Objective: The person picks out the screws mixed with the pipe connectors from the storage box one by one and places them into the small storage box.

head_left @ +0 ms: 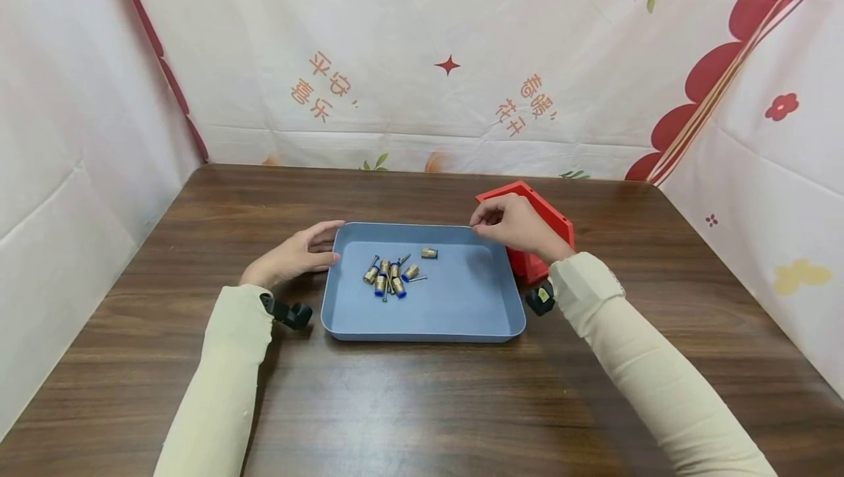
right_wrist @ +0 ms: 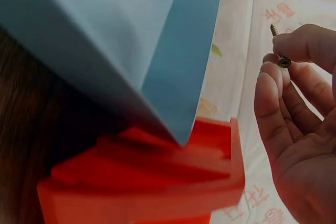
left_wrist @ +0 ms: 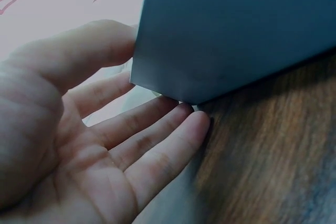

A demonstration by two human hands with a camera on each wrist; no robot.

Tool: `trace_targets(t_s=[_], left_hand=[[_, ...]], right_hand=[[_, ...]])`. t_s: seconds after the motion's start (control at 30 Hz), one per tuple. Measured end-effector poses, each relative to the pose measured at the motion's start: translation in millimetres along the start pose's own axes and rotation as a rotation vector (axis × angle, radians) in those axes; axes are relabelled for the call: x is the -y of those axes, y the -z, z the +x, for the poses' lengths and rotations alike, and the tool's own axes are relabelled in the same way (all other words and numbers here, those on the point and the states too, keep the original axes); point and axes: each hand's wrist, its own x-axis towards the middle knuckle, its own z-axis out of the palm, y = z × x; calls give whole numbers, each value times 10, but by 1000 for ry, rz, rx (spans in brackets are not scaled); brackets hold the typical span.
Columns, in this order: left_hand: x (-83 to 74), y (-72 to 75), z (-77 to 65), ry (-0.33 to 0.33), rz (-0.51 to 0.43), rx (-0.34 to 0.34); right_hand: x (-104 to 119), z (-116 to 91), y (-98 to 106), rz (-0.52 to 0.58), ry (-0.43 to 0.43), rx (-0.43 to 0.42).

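A blue-grey tray (head_left: 455, 308) lies on the wooden table, holding a small pile of brass fittings with blue ends (head_left: 398, 286) and several screws (head_left: 418, 278). One brass fitting (head_left: 429, 253) lies apart from the pile, toward the tray's back. At the tray's left side, my left hand (head_left: 300, 253) touches the wall with its fingers spread. Above the back right corner, my right hand (head_left: 511, 222) pinches a screw (right_wrist: 284, 61) between thumb and fingertips, plain in the right wrist view.
Beside the tray's right wall stands a red plastic bin (head_left: 547, 217), partly hidden by my right hand and forearm. A white printed cloth (head_left: 409, 111) hangs behind the table (head_left: 395, 404). Dark wrist cameras (head_left: 290, 313) sit on both wrists.
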Motion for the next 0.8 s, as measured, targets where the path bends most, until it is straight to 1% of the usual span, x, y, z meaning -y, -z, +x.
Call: trace_targets(t_s=[0.2,0.37,0.5,0.8], left_hand=[[3,1,-2,-6,8,2],[2,-2,-1,1,-15,8],[0,-5,-1,8,-25,11],[0,-6,-2,12,-15,-3]], right_hand=[[-77,-50,106,-18,-32,-25],[-165,-91,180,-6,-54,-68],[-251,-111,231,-20,-72,-91],[-394,-159,329,-43,-121,-127]])
